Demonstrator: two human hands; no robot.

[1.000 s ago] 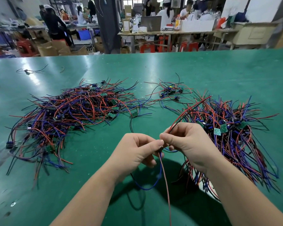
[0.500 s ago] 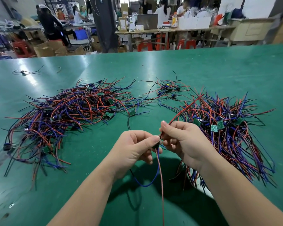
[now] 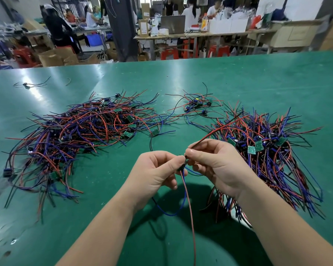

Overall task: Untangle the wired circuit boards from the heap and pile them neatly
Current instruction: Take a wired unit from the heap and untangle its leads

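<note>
A small dark board (image 3: 181,166) is held up over the green table (image 3: 258,83), pinched between both hands. It is gripped by the left hand (image 3: 154,172) between thumb and forefinger, with the other fingers curled beneath. Just above the board a wire is nipped by the right hand (image 3: 216,166), thumb and forefinger closed tight and the remaining fingers bent. From that pinch an upper red wire (image 3: 219,129) is carried up and away to the right of the board. Below the board a red wire (image 3: 189,210) is left hanging toward the viewer, and a blue wire (image 3: 178,210) is looped beside it.

Just beyond the board and slightly left, a lone green board (image 3: 155,132) is seen flat on the table, with a black wire (image 3: 151,145) trailed from it toward the left hand. Well to the left of the board the big heap (image 3: 75,135) is spread wide: red, blue and black wires are knotted together and green boards are half buried among them. Close to the right of the board, partly hidden behind the right hand, the pile (image 3: 267,160) is laid, with green boards grouped near its middle and wires fanned out from them. Farther beyond the board a small cluster (image 3: 196,104) of a few boards is set apart. Far beyond and left of the board a wire scrap (image 3: 28,85) is left alone. Past the table, people are glimpsed at benches, blurred.
</note>
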